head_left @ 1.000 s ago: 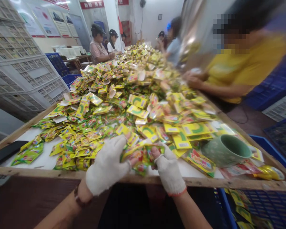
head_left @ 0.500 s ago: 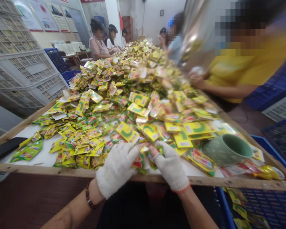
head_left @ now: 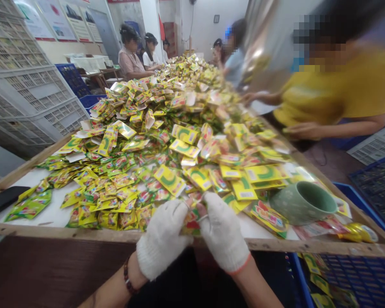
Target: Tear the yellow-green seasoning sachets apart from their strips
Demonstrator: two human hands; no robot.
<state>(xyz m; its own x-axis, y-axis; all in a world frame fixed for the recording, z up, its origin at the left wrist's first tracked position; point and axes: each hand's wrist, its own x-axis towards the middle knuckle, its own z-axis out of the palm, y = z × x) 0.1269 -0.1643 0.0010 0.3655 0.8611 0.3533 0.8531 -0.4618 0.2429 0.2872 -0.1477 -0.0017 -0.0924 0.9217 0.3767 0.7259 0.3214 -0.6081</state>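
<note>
My left hand [head_left: 162, 239] and my right hand [head_left: 223, 233], both in white knit gloves, are closed together at the table's near edge. Between them they grip a small bunch of yellow-green sachets [head_left: 191, 216]. The bunch is largely hidden by the gloves. Just beyond my hands spreads a huge heap of the same yellow sachets [head_left: 179, 128], covering the white tabletop [head_left: 56, 211]. A green ceramic cup [head_left: 303, 207] lies on its side to the right of my right hand.
A wooden rim [head_left: 83, 233] borders the table. A dark phone [head_left: 1, 201] lies at the near left corner. Blue crates [head_left: 356, 273] with sachets stand lower right, grey crates [head_left: 28, 94] stacked left. A person in yellow [head_left: 340, 92] works on the right; other people sit at the far end.
My hands drew back from the heap toward the near edge and closed together around the gathered sachets. The person in yellow stretched an arm out over the table.
</note>
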